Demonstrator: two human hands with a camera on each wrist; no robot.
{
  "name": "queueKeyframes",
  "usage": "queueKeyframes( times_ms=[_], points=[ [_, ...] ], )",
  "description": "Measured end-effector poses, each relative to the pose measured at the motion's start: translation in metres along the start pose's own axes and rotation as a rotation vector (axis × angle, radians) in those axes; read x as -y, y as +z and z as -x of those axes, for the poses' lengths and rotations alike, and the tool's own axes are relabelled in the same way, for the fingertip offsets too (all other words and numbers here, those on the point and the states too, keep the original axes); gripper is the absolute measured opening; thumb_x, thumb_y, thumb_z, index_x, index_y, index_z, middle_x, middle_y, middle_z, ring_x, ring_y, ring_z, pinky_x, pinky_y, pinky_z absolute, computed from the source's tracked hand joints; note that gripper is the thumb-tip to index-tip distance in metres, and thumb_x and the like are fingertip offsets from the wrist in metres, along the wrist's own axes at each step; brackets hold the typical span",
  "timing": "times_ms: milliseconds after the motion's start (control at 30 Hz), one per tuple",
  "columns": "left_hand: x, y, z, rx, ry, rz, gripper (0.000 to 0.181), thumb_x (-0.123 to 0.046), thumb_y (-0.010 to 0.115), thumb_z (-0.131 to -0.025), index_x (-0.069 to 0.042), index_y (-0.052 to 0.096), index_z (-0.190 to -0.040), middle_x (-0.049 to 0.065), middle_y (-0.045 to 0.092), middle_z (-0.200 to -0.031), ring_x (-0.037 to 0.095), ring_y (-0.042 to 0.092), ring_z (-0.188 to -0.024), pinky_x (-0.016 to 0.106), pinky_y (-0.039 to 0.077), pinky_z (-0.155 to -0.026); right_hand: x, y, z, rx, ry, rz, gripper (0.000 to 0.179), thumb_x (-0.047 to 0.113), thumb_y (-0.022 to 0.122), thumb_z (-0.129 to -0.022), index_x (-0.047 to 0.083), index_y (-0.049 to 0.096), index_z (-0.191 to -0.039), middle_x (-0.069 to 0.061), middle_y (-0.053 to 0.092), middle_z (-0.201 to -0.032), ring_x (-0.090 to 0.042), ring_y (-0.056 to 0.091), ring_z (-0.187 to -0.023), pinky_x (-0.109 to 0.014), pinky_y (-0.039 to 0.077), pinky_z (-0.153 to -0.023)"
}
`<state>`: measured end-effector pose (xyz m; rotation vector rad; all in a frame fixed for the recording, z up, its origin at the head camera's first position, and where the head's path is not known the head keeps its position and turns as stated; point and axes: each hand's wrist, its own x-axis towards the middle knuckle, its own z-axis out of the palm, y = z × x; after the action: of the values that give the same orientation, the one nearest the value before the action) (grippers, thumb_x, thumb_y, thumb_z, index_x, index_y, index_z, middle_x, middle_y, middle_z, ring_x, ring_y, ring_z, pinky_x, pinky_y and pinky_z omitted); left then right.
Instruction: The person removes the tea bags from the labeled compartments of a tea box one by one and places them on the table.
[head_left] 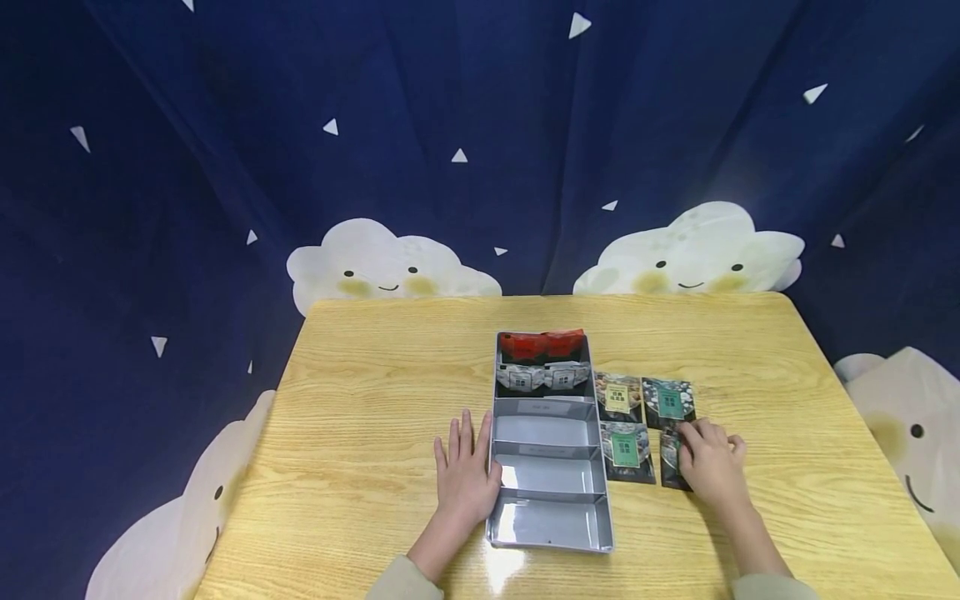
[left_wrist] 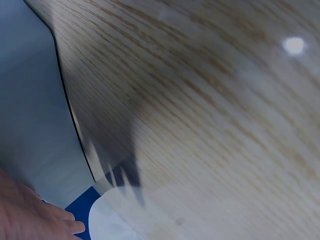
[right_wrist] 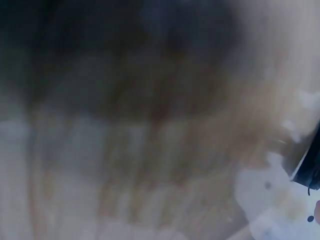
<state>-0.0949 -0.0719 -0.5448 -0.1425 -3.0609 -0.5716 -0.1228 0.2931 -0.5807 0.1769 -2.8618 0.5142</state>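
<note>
My left hand [head_left: 467, 479] lies with straight, spread fingers along the left side of a grey divided box [head_left: 551, 547], its thumb at the rim. In the left wrist view, part of that hand [left_wrist: 35, 212] shows beside the box's smooth wall [left_wrist: 37, 110]. To the right of the box, my right hand [head_left: 712, 462] pinches a dark sachet [head_left: 671, 458] between thumb and fingers, which cover part of it. A dark packet corner [right_wrist: 310, 167] and a fingertip appear at the edge of the blurred right wrist view.
Red sachets [head_left: 525, 345] stand in the box's rear compartment, silver-grey sachets [head_left: 521, 378] in the one before it. Beside the box lie a yellow-label sachet [head_left: 618, 398], a teal-label sachet [head_left: 669, 403] and a green-label sachet [head_left: 627, 452]. A navy curtain [head_left: 525, 167] hangs behind the wooden table [head_left: 375, 367].
</note>
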Motion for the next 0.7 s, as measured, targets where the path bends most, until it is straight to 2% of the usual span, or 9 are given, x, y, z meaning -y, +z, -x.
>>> queueKeyframes(
  times_ms=[267, 700],
  points=[
    [0.000, -0.001, -0.001, 0.012, -0.006, -0.003, 0.067, -0.028, 0.048, -0.084, -0.020, 0.024, -0.146, 0.016, 0.019, -0.150, 0.037, 0.017, -0.136, 0.059, 0.011, -0.105, 0.000, 0.013, 0.003, -0.034, -0.034, 0.008, 0.023, 0.005, 0.050, -0.080, 0.004, 0.057, -0.102, -0.016, 0.049, -0.102, -0.037, 0.041, -0.099, -0.060, 0.021, -0.079],
    [-0.001, -0.001, 0.000, 0.020, -0.013, 0.014, 0.066, -0.029, 0.047, -0.084, -0.020, 0.025, -0.146, 0.016, 0.019, -0.150, 0.037, 0.016, -0.136, 0.059, 0.010, -0.105, 0.002, 0.020, 0.004, -0.015, 0.027, 0.009, 0.025, 0.006, 0.048, -0.084, 0.005, 0.054, -0.108, -0.015, 0.047, -0.107, -0.037, 0.038, -0.104, -0.060, 0.019, -0.080]
  ],
)
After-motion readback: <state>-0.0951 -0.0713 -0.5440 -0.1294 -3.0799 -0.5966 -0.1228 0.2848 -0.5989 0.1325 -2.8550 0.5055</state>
